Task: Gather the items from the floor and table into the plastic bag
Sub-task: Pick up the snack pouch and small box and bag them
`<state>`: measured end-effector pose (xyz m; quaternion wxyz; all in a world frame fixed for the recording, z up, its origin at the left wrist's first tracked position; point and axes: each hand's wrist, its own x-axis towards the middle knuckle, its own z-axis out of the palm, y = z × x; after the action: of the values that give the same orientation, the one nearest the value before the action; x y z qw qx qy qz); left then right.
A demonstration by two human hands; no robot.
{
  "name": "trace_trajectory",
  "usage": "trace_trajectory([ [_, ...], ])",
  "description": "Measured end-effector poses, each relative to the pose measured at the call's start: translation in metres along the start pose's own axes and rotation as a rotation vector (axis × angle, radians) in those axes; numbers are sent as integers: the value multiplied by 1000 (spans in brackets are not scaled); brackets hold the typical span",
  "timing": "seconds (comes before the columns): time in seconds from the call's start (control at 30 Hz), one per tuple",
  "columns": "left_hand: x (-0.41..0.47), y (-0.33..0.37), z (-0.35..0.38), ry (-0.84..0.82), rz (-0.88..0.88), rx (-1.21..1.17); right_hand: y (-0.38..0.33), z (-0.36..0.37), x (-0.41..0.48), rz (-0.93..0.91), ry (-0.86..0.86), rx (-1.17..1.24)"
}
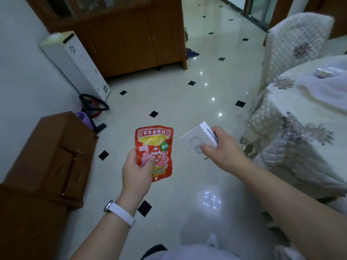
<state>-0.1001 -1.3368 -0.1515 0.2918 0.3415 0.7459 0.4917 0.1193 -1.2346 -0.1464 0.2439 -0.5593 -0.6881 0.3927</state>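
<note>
My left hand (138, 170) grips a red snack packet (155, 147) with yellow print, held upright above the tiled floor. To its right, my right hand (222, 149) holds a small white box (197, 140) by its right side. On the round table (300, 117) at the right lies a thin translucent plastic bag (323, 91), spread flat. A small shiny wrapped item (323, 73) rests on the table near the bag's far side.
A covered chair (293, 44) stands beside the table. A brown cabinet (131, 40) is at the back, a low brown wooden piece (47, 156) at the left. A white tall unit (75, 62) leans on the wall, with a black hose (93, 105) below.
</note>
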Motion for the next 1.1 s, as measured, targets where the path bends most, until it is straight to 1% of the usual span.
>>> trace_trajectory([
  [0.1,29,14,42,-125,12,18,13,-27,24,41,73,2],
  [0.2,67,26,84,-216,28,19,26,-51,47,99,134,22],
  [0.37,136,45,151,-379,72,-7,44,-81,94,199,249,-11],
  [0.6,259,68,236,-591,72,-44,44,-107,195,328,418,-29],
  [0.8,366,107,280,-743,107,-28,27,-114,283,416,514,-84],
  [0.87,397,115,296,-764,137,-25,27,-114,308,448,546,-65],
  [1.0,435,123,327,-815,133,-11,32,-115,341,497,564,-54],
  [1.1,452,128,361,-881,116,3,45,-129,370,519,644,-65],
])
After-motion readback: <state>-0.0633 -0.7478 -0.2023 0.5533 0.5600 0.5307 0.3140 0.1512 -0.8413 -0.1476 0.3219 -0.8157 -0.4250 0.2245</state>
